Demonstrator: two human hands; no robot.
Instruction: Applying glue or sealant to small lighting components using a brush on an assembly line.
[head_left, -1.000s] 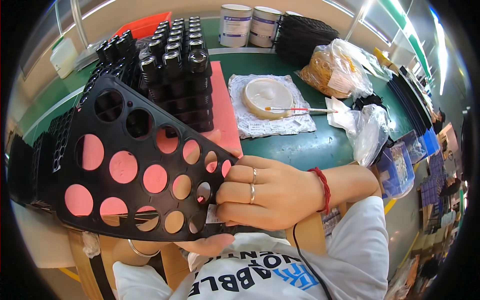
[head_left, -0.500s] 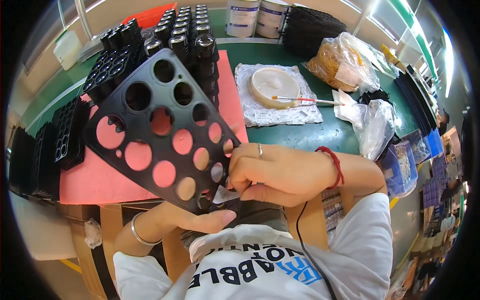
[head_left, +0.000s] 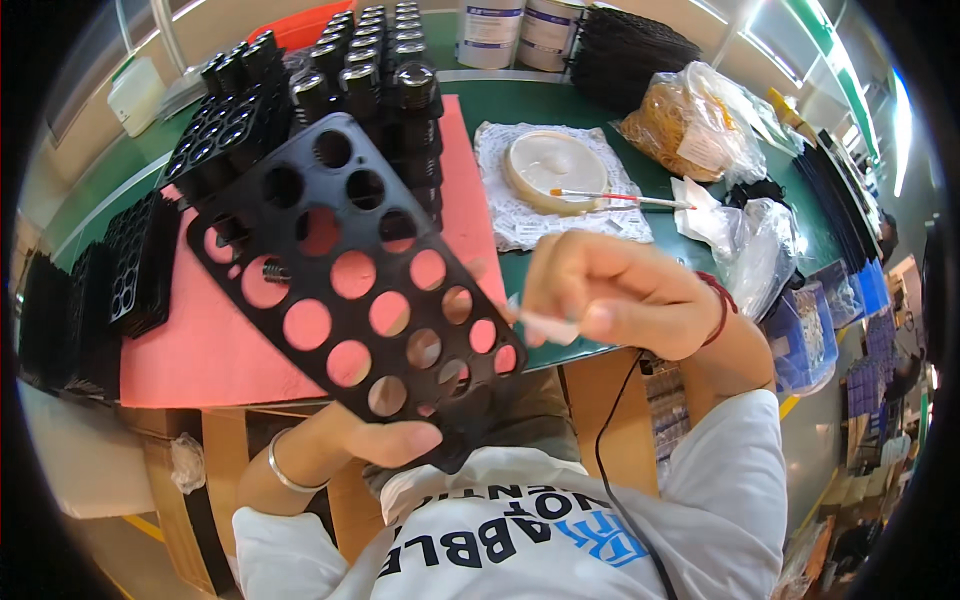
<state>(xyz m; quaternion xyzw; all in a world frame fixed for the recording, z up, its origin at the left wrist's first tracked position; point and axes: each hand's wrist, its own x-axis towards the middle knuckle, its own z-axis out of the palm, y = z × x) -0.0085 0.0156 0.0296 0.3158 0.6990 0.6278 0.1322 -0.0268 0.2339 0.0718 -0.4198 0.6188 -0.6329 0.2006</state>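
Observation:
My left hand (head_left: 375,437) grips the lower edge of a black plastic tray (head_left: 387,354) with rows of round holes, its thumb on top. The tray is tilted, and pink shows through many of its holes. To the right of the tray, my right hand (head_left: 625,295) pinches a small white scrap (head_left: 550,328), like paper or film; motion blurs it. Beyond that hand, a round dish (head_left: 520,180) of pale, cloudy contents sits on crumpled printed paper (head_left: 510,232). A thin brush (head_left: 625,198) with a red and white handle rests across the dish's near rim.
Pink sheeting (head_left: 215,355) covers the bench's left part. Behind stand black cylinders with shiny tops (head_left: 415,90) in stacked trays, and cans (head_left: 487,35). A bag of yellowish pieces (head_left: 680,120), clear plastic (head_left: 760,250) and a blue bin (head_left: 800,340) are at the right.
My right hand has moved from the tray's right edge up and to the right, carrying the white scrap away. The tray has shifted slightly right and down in my left hand.

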